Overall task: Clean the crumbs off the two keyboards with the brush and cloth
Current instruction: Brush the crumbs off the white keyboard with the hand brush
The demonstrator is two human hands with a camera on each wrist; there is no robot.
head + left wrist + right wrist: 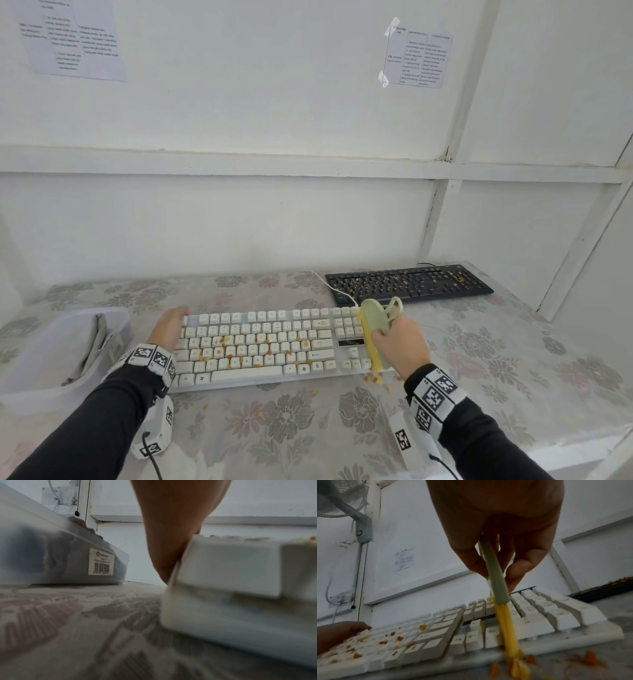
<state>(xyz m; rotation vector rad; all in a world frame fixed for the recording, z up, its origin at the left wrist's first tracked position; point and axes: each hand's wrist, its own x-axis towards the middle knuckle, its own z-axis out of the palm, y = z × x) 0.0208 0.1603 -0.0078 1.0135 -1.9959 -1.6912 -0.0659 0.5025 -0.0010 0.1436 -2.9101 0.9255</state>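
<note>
A white keyboard (260, 373) dotted with orange crumbs lies across the middle of the flowered tablecloth. My right hand (400, 342) grips a brush (371, 329) with a green back and yellow bristles. The bristles stand on the keyboard's right end at its front edge. In the right wrist view the brush (496, 582) runs down from my fingers to the keyboard (436, 639). My left hand (168, 327) rests on the keyboard's far-left end, its thumb (171, 534) down beside the edge (231, 568). A black keyboard (411, 284), also covered in crumbs, sits at the back right. A grey cloth (92, 342) lies in a tub.
The translucent plastic tub (34, 377) stands left of the white keyboard, close to my left wrist. Loose crumbs (375, 378) lie on the tablecloth below the brush. A white cable (329, 284) runs between the two keyboards. White walls close off the back and right side.
</note>
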